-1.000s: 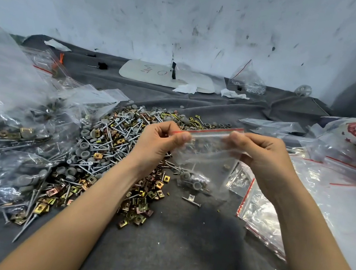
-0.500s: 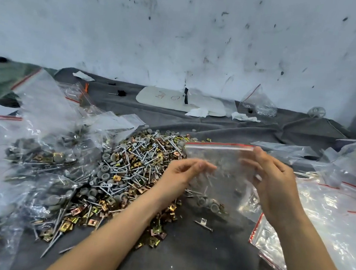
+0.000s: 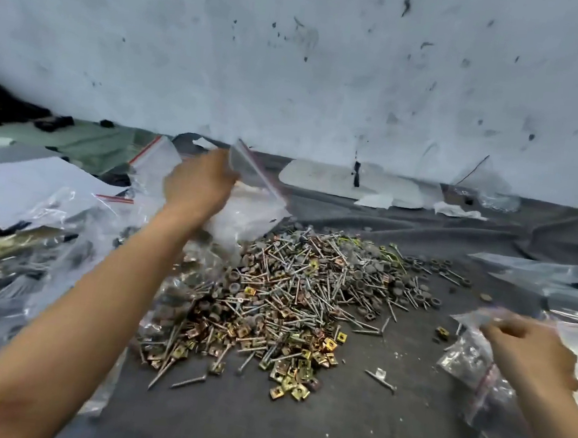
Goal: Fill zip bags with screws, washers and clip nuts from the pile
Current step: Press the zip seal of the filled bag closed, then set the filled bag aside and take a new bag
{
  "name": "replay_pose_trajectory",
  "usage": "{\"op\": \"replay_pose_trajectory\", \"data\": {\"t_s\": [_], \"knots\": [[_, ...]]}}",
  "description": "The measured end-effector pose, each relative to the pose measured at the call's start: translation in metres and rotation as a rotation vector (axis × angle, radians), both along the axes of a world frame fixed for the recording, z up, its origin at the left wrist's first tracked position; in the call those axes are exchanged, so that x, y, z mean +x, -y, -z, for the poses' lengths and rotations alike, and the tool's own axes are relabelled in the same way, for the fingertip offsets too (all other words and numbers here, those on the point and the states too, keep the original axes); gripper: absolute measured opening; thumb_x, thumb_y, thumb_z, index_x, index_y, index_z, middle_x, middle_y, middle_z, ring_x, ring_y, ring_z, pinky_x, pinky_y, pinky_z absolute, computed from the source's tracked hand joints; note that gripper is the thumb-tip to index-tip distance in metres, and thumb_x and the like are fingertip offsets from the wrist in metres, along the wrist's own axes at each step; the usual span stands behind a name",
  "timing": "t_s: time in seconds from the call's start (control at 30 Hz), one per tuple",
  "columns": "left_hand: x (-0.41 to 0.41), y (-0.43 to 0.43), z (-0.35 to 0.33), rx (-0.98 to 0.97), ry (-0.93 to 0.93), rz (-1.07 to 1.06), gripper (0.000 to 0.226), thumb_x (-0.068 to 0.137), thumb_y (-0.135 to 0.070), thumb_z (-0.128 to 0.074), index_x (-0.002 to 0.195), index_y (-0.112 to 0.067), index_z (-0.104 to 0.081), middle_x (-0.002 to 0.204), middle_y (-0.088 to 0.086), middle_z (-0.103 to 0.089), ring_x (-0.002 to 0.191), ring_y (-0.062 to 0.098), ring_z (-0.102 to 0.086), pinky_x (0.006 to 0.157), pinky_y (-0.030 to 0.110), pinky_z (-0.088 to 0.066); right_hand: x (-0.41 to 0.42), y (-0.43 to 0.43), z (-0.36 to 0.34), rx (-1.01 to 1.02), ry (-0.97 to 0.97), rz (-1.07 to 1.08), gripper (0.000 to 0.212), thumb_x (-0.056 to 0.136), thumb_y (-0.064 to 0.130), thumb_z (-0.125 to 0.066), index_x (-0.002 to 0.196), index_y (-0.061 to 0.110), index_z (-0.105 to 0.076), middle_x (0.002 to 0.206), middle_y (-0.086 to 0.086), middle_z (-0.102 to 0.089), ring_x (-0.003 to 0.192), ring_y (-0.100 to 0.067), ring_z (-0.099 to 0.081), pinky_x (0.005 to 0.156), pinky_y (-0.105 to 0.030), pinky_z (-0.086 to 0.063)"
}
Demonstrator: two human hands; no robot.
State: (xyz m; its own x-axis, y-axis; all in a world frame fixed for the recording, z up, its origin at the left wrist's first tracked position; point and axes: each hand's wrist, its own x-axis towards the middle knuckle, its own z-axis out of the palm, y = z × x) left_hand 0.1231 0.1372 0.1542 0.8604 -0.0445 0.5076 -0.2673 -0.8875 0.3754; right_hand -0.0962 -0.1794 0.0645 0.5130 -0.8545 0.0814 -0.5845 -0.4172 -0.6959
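A pile [image 3: 299, 293] of silver screws, grey washers and brass clip nuts lies on the grey cloth [image 3: 289, 432] in the middle. My left hand [image 3: 200, 185] is raised at the far left of the pile and grips a clear zip bag [image 3: 257, 196] with a red strip; motion blur hides what it holds. My right hand [image 3: 527, 349] hovers at the right over a stack of empty zip bags [image 3: 498, 401], and its fingertips pinch the blurred edge of the top bag.
Filled clear bags [image 3: 56, 243] are heaped along the left, with a white sheet [image 3: 19, 187] behind them. A loose screw [image 3: 380, 378] lies right of the pile. A white board [image 3: 351, 183] and scraps sit at the back by the wall.
My left hand has carried the bag from the middle up and to the left. My right hand let go of it and dropped right onto the empty bags. The camera tilted up.
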Motion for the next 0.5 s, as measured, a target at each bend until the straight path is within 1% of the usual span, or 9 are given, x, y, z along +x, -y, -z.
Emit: {"op": "replay_pose_trajectory", "data": {"t_s": [0.07,0.1,0.17,0.23,0.3,0.33,0.4,0.43,0.5], "knots": [[0.008,-0.020,0.007,0.172,-0.084,-0.139,0.067,0.093,-0.040,-0.055,0.150,-0.020,-0.025,0.138,0.024,-0.045,0.125,0.043,-0.042,0.094,0.048,-0.036,0.007,-0.009,0.004,0.004,-0.025,-0.040,0.007,0.086,0.024,-0.065,0.086,0.028,-0.071,0.109,-0.014,-0.067,0.108,-0.042,-0.051,0.091,-0.044,-0.040],[0.006,-0.020,0.011,0.193,-0.062,-0.147,0.079,0.092,-0.041,-0.056,0.154,-0.021,-0.012,0.146,0.026,-0.034,0.131,0.045,-0.033,0.101,0.053,-0.030,0.011,-0.013,0.005,0.004,-0.012,-0.071,0.009,0.085,0.021,-0.066,0.081,0.029,-0.069,0.107,-0.014,-0.069,0.106,-0.041,-0.054,0.090,-0.043,-0.042],[-0.005,-0.002,0.018,0.150,0.006,-0.043,0.084,0.092,-0.040,-0.057,0.154,-0.024,-0.005,0.152,0.022,-0.023,0.137,0.045,-0.020,0.108,0.059,-0.022,0.017,-0.019,0.006,0.007,-0.014,-0.121,0.016,0.085,0.017,-0.066,0.076,0.030,-0.067,0.104,-0.011,-0.070,0.103,-0.038,-0.057,0.089,-0.041,-0.046],[-0.028,0.033,0.032,0.099,0.035,0.156,0.077,0.092,-0.040,-0.055,0.153,-0.027,-0.009,0.152,0.016,-0.024,0.141,0.039,-0.019,0.112,0.058,-0.021,0.022,-0.019,0.007,0.000,-0.103,-0.146,0.010,0.085,0.018,-0.065,0.084,0.025,-0.071,0.105,-0.011,-0.069,0.104,-0.035,-0.058,0.088,-0.038,-0.047],[-0.065,0.071,0.056,0.025,0.090,0.400,0.067,0.093,-0.036,-0.053,0.151,-0.027,-0.022,0.146,0.010,-0.036,0.137,0.028,-0.029,0.113,0.051,-0.029,0.025,-0.020,0.010,-0.004,-0.266,-0.178,0.014,0.086,0.020,-0.062,0.096,0.021,-0.072,0.105,-0.013,-0.067,0.102,-0.034,-0.058,0.086,-0.035,-0.048],[-0.087,0.087,0.069,-0.030,0.138,0.545,0.059,0.092,-0.031,-0.054,0.147,-0.024,-0.034,0.139,0.007,-0.046,0.131,0.023,-0.039,0.110,0.047,-0.035,0.025,-0.021,0.011,-0.011,-0.340,-0.194,0.017,0.086,0.019,-0.059,0.100,0.021,-0.070,0.107,-0.013,-0.066,0.101,-0.033,-0.058,0.085,-0.034,-0.049],[-0.124,0.111,0.094,-0.098,0.266,0.819,0.045,0.085,-0.020,-0.056,0.129,-0.016,-0.059,0.113,0.003,-0.064,0.108,0.020,-0.055,0.093,0.039,-0.046,0.021,-0.020,0.012,-0.041,-0.419,-0.194,0.021,0.084,0.019,-0.057,0.102,0.022,-0.067,0.108,-0.011,-0.065,0.100,-0.031,-0.059,0.081,-0.032,-0.049],[-0.137,0.119,0.104,-0.104,0.321,0.923,0.041,0.081,-0.016,-0.057,0.120,-0.014,-0.065,0.103,0.002,-0.067,0.099,0.022,-0.059,0.086,0.037,-0.048,0.018,-0.019,0.012,-0.060,-0.438,-0.177,0.019,0.083,0.020,-0.058,0.100,0.021,-0.067,0.107,-0.011,-0.065,0.099,-0.031,-0.060,0.078,-0.031,-0.048],[-0.147,0.128,0.116,-0.152,0.345,1.060,0.036,0.078,-0.009,-0.057,0.112,-0.010,-0.069,0.092,0.002,-0.068,0.086,0.025,-0.061,0.077,0.036,-0.049,0.016,-0.016,0.010,-0.091,-0.461,-0.146,0.013,0.082,0.022,-0.060,0.093,0.018,-0.065,0.099,-0.010,-0.064,0.094,-0.030,-0.060,0.073,-0.029,-0.044]]}}
